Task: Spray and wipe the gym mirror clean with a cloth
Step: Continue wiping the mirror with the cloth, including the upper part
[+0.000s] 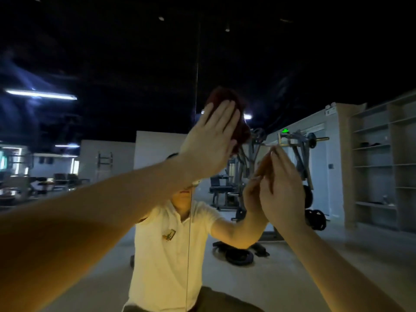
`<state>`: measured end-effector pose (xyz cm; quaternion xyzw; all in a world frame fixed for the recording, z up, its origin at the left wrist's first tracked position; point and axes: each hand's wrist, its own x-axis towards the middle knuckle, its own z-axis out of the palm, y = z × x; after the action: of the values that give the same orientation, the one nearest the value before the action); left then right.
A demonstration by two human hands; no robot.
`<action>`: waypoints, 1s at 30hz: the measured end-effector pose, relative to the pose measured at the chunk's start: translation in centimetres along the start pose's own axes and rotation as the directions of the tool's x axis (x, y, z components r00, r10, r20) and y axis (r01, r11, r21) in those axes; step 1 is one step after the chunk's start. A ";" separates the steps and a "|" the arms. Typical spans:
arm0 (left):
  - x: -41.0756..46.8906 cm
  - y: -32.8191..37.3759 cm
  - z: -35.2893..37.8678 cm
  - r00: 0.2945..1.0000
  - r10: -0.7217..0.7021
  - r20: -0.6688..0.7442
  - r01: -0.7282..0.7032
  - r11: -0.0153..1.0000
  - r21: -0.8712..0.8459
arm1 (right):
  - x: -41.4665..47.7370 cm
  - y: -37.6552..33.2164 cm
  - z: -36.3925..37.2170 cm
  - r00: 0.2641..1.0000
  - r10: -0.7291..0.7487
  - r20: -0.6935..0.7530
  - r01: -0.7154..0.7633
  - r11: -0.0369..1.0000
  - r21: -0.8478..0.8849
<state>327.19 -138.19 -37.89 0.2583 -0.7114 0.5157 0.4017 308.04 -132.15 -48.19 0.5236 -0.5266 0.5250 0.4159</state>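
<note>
a light strip [40, 94] glows at the left of the mirror [112, 52], smooth glass with a thin upright seam [196, 75]. the left hand [211, 143] is released, fingers straight, pressing a crumpled dark red cloth [225, 95] on the glass just right of the seam. below, the reflection wears a white polo shirt [166, 266] with a small chest badge [169, 234], its writing too small to read. the right hand [283, 192] is released too, straight fingers touching the glass. around it reflect a grey metal weight machine [299, 152], a blurred green sign [285, 131] and open shelves [378, 163] holding a few dark items
</note>
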 end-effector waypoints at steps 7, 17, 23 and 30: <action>-10.8 4.1 0.8 0.835 0.502 0.226 -0.519 0.855 0.017 | -0.4 -0.4 -1.0 0.996 0.001 0.093 0.001 1.000 -0.022; 2.0 1.6 -1.4 0.983 -0.166 0.076 0.162 0.985 0.053 | -2.8 2.8 -0.5 0.971 -0.179 0.156 0.194 0.977 -0.089; -11.1 12.9 1.9 0.971 0.150 0.186 -0.144 0.988 -0.048 | -8.2 3.3 -0.4 0.983 -0.094 0.155 0.084 0.994 0.068; -18.4 8.5 1.6 0.859 0.406 0.311 -0.434 0.901 0.025 | -12.4 3.3 -2.2 0.930 -0.136 0.342 0.163 0.985 -0.052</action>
<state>330.04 -137.65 -58.03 0.1903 -0.7778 0.5786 0.1550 305.87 -128.85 -60.64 0.6272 -0.5690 0.3732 0.3789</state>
